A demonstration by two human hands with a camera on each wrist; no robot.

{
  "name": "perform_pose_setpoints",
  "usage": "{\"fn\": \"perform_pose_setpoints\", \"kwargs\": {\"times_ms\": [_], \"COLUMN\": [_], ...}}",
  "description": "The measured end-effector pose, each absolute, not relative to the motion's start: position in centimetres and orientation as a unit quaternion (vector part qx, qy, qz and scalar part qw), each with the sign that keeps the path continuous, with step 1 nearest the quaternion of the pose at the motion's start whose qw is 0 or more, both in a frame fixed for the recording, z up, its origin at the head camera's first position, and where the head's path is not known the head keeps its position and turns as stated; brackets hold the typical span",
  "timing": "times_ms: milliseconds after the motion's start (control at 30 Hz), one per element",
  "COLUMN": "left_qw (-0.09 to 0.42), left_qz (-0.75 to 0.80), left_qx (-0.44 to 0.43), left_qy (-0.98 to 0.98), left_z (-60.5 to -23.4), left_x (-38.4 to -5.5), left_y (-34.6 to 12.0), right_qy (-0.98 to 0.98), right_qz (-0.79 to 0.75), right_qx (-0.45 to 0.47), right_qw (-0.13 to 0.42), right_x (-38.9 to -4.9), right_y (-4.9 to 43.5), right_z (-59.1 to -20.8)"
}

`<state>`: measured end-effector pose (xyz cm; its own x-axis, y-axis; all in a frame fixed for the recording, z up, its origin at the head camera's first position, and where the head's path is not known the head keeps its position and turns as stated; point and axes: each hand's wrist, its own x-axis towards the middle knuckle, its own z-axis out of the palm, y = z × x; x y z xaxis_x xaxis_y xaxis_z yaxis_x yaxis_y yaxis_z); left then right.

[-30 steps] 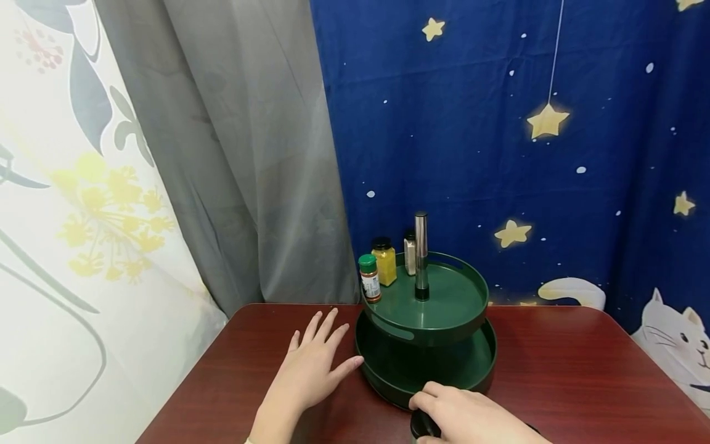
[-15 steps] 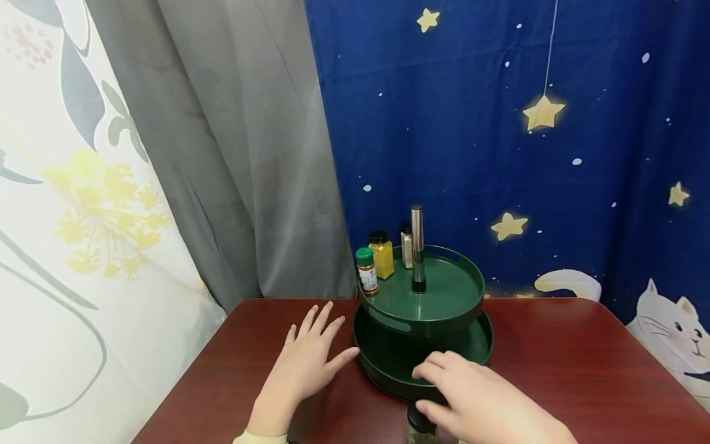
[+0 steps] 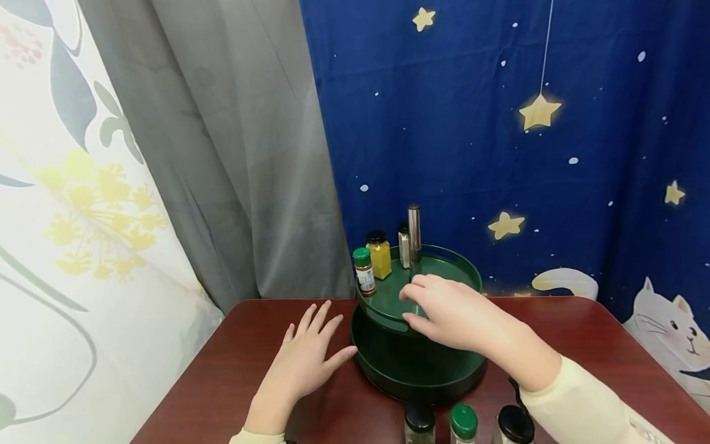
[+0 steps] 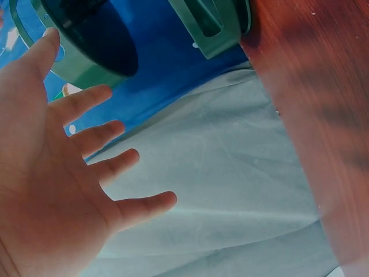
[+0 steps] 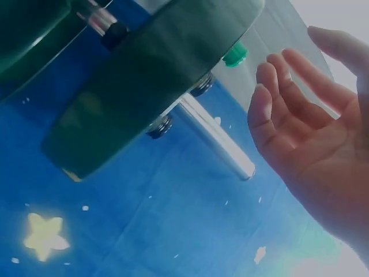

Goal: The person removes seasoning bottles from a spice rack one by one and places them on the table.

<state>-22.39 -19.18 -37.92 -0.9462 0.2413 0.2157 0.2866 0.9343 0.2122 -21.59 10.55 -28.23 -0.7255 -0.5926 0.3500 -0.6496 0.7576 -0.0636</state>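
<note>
One red-brown table (image 3: 554, 345); starry curtain (image 3: 499, 123)

Spice jar (image 3: 364, 271) label print too small; nothing legible.

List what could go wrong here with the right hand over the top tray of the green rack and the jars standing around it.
1. The right hand hovers over the upper tray, close to the metal post; a sweep leftward could topple the green-capped jar standing at the rim.
2. The sleeve hangs just above the three jars at the table's near edge; pulling back might knock one off.
</note>
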Motion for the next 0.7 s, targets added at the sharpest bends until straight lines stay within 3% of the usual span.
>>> {"fn": "perform_pose_setpoints", "kwargs": {"times_ms": [333, 700], "left_qw": [0.097, 0.094], "left_qz": [-0.113, -0.118], "left_qx": [-0.135, -0.133], "left_qy": [-0.98, -0.98], "left_z": [-37.4, -37.1], "left_x": [-22.4, -22.0], "left_y": [-19.0, -18.8], "right_qy": [-0.933, -0.946], "right_qz": [0.074, 0.066], "right_qx": [0.346, 0.315], "right_qw": [0.059, 0.02], "right_x": [-24.6, -27.9], "right_y": [6.6, 2.6], "right_z": [-26.0, -26.2]}}
